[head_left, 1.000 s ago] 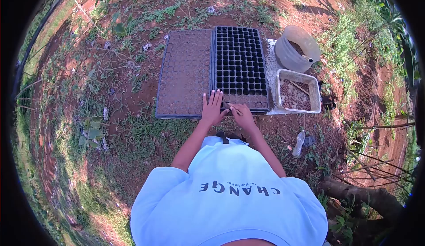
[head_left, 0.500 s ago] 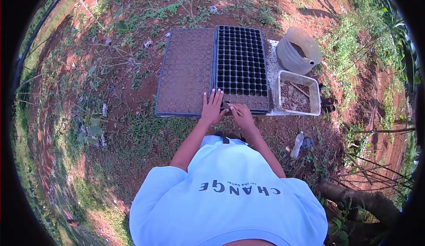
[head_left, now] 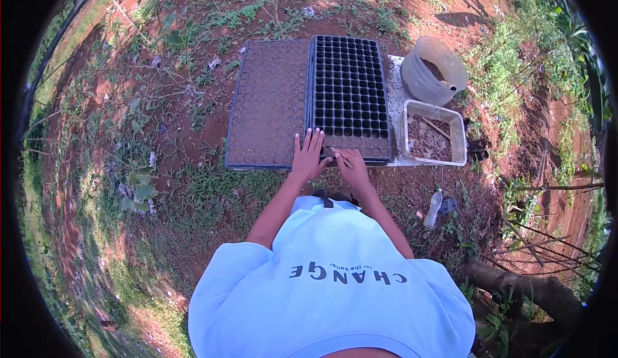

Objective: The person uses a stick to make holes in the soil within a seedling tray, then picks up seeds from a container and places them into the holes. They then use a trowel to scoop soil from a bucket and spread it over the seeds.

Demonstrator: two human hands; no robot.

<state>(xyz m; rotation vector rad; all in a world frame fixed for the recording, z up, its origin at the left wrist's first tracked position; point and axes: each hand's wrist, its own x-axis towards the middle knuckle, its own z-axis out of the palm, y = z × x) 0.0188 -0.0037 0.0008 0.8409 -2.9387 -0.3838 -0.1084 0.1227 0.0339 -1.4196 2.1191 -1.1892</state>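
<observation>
My left hand [head_left: 308, 156] lies flat with fingers spread over the seam between two black seedling trays. The left seedling tray [head_left: 267, 100] is filled level with brown soil. The right seedling tray [head_left: 351, 87] has dark, hollow cells over most of its length and soil in the rows nearest me. Over those near rows my right hand [head_left: 352, 166] is closed around a thin stick-like tool [head_left: 347, 162], its kind too small to make out. A small dark patch shows between the two hands at the tray's near left corner.
Right of the trays, a cloudy plastic bucket [head_left: 421, 78] and a white rectangular tub [head_left: 407, 136] holding dark grains and a stick [head_left: 438, 128] stand on a pale speckled board [head_left: 395, 87]. A plastic bottle [head_left: 433, 208] and a thick branch [head_left: 508, 284] are nearer me.
My hands stay at nearly the same place, with only a slight shift of the view. The trays and containers look unchanged.
</observation>
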